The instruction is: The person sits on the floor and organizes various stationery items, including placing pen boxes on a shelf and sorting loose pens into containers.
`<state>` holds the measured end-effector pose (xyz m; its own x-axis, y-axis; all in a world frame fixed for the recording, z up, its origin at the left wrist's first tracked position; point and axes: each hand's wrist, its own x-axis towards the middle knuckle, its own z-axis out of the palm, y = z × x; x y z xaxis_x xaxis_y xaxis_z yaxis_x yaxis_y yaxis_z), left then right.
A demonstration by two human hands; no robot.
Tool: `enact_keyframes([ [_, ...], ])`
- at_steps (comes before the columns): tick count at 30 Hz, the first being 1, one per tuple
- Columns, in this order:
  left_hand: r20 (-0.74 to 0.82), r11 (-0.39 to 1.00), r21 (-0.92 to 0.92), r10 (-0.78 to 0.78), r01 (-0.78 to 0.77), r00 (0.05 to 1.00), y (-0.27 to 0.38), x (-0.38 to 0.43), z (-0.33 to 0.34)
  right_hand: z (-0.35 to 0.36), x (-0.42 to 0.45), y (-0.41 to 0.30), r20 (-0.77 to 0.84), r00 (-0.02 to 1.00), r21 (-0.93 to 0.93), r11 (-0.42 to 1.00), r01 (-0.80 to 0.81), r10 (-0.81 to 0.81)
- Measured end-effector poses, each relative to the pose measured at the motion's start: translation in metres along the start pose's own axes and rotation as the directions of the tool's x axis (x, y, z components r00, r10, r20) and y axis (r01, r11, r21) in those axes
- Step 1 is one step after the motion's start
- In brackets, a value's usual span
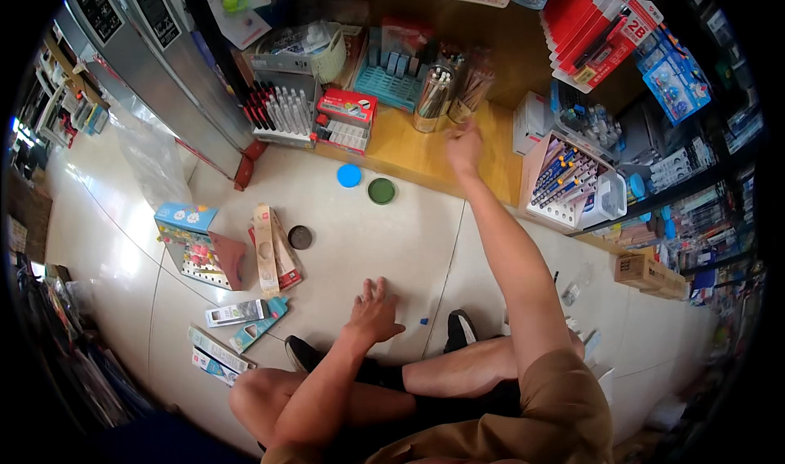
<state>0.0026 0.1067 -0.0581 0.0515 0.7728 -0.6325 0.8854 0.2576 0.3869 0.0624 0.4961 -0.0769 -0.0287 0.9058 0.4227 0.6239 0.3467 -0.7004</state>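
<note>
My right hand [464,148] reaches to the wooden shelf base [405,139], its fingers blurred at the foot of a clear cylindrical tub of pencils [471,90]. That tub looks blurred and slightly tilted; whether the fingers grip it I cannot tell. Just left of it a second clear tub of pencils [433,99] stands upright. My left hand [374,314] is over the tiled floor, fingers apart and holding nothing. Beyond it on the floor lie a blue round lid [349,176], a green round lid [382,191] and a dark round lid [300,238].
Pen display racks [282,111], a red-and-white box [346,120] and a teal basket [389,87] line the shelf. At right sits a box of pencils [564,179]. Flattened cartons [267,249] and a cardboard display box [202,246] occupy the floor at left. Blister packs [604,35] hang overhead.
</note>
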Motion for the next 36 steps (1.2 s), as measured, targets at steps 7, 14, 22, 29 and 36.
enact_keyframes([
  [7, 0.003, 1.0, 0.008, 0.005, -0.005, 1.0, -0.001, 0.001, 0.0, -0.008, 0.039, 0.016, 0.066, 0.99, 0.006, 0.992, -0.128, 0.128],
  [14, -0.053, 0.999, -0.032, 0.03, -0.032, 0.998, -0.003, 0.006, 0.008, -0.004, 0.041, 0.024, 0.104, 0.986, -0.171, 0.979, -0.111, 0.13],
  [22, -0.031, 1.0, -0.018, -0.005, 0.004, 0.999, -0.001, 0.003, 0.007, -0.045, -0.012, 0.009, 0.074, 0.994, 0.198, 0.978, 0.069, -0.085],
  [29, -0.054, 1.0, -0.024, -0.003, 0.002, 0.999, 0.001, 0.003, 0.006, 0.0, -0.143, -0.054, 0.655, 0.652, 0.02, 0.871, 0.491, -0.383],
  [36, -0.094, 0.993, -0.108, -0.056, 0.046, 0.994, -0.003, 0.005, 0.009, 0.044, -0.191, -0.111, 0.716, 0.508, 0.153, 0.818, 0.555, -0.479],
])
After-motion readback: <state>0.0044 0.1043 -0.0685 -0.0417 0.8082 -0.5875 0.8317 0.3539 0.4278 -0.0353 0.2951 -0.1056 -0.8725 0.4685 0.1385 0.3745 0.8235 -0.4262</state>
